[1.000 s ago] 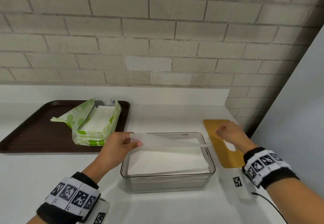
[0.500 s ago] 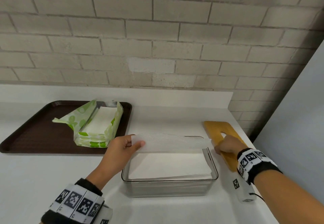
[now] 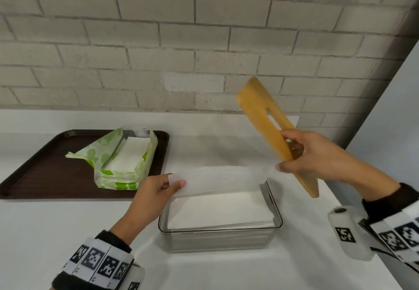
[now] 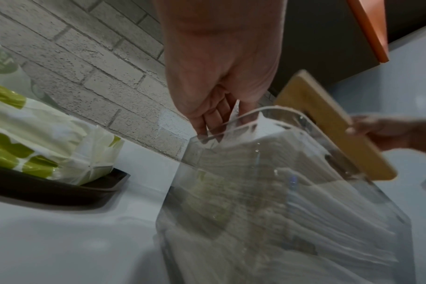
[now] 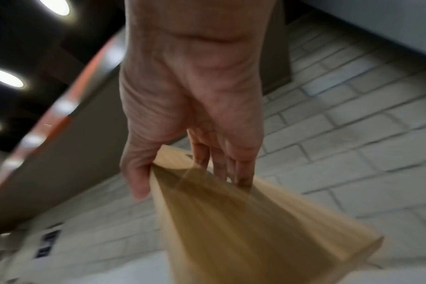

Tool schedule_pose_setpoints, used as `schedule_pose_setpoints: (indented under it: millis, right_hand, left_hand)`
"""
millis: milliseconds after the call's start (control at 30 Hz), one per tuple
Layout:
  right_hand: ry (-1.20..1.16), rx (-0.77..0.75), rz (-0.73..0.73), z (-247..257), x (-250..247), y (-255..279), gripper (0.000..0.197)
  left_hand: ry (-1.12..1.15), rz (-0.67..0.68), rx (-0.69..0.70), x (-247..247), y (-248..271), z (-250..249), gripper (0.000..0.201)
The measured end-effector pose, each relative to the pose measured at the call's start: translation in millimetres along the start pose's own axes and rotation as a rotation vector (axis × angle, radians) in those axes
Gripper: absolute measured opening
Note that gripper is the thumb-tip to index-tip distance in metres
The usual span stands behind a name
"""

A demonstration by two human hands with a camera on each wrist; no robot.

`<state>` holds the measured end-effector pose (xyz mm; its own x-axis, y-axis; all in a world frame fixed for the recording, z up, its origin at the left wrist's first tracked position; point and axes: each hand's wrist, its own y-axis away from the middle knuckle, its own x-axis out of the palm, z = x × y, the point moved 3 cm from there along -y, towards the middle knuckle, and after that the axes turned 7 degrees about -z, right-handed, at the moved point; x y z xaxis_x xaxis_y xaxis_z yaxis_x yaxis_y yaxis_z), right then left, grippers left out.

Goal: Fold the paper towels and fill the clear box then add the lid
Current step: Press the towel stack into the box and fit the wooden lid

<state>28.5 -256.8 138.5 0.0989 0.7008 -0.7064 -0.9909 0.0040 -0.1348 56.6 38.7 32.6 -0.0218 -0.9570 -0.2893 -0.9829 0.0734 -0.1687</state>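
Two hands are now busy with different things, and that is the change that matters. A second ago the wooden lid (image 3: 275, 135) lay flat on the white surface (image 3: 68, 233) to the right of the clear box (image 3: 277, 218), with the right hand (image 3: 322, 156) only reaching onto it. Half a second ago that hand had closed on its near end. Now the lid is lifted clear of the surface and held steeply tilted above and to the right of the box, thumb on one face and fingers curled round the other through its slot; the right wrist view shows the same grip, blurred by motion.

The left hand (image 3: 156, 190) pinches the left end of the top paper towel (image 3: 217, 178), thumb on top and fingers under it, as in the earlier views. The sheet stands raised over the back of the box, while the rest of the stack (image 3: 220, 212) lies flat inside, close to the rim.

Judging from this, filling is finished and the lid step has begun. The raised sheet probably has to go up through the slot in the lid, so the lid needs to turn level and come down over the box with the slot lined up on the towel.

Left of the box, a brown tray (image 3: 40, 171) carries the opened green-and-white towel pack (image 3: 122, 160), some sheets visible inside it.
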Motion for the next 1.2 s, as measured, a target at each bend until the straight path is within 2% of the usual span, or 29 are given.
schedule_pose_setpoints:
  millis: [67,133,200,300,467,533,633,733,800,833,867,933,1000,1100,1200]
  right_hand:
    - [0.163,-0.164,0.058,28,13,14,0.056]
    - [0.380,-0.284,0.108,43,33,23,0.063]
    - [0.486,-0.332,0.162,47,52,26,0.062]
    - [0.530,-0.310,0.202,41,75,24,0.056]
    - [0.546,-0.291,0.242,34,94,20,0.064]
    - [0.525,-0.268,0.260,32,99,21,0.065]
    - [0.530,-0.273,0.253,33,103,23,0.057]
    - [0.549,-0.253,0.262,31,102,25,0.053]
    - [0.548,-0.255,0.264,30,100,27,0.054]
    - [0.543,-0.256,0.265,30,101,28,0.055]
    - [0.541,-0.257,0.270,31,101,29,0.057]
    - [0.547,-0.265,0.287,34,105,30,0.059]
    - [0.561,-0.284,0.294,36,108,29,0.060]
    - [0.575,-0.299,0.318,37,112,29,0.063]
    - [0.573,-0.270,0.350,33,112,29,0.062]
  left_hand:
    - [-0.006,0.003,0.013,0,1,-4,0.018]
    - [-0.036,0.010,0.027,-1,2,-7,0.033]
    - [-0.081,-0.012,0.035,-3,1,-5,0.051]
    - [-0.140,-0.021,0.080,-4,0,0,0.067]
    - [-0.151,0.001,0.137,-4,1,6,0.039]
    - [-0.137,0.003,0.138,-4,3,5,0.041]
    - [-0.133,0.028,0.128,-6,5,10,0.048]
    - [-0.259,0.061,0.123,-17,3,10,0.042]
    - [-0.388,-0.153,0.207,-35,-3,-2,0.037]
    - [-0.416,-0.271,0.313,-41,-3,-16,0.034]
    - [-0.431,-0.311,0.453,-40,0,-33,0.027]
    - [-0.525,-0.148,0.705,-20,6,-57,0.022]
    - [-0.704,0.091,0.825,8,6,-58,0.029]
    - [-0.891,0.302,0.778,30,0,-57,0.033]
    - [-0.959,0.326,0.770,38,-8,-57,0.032]
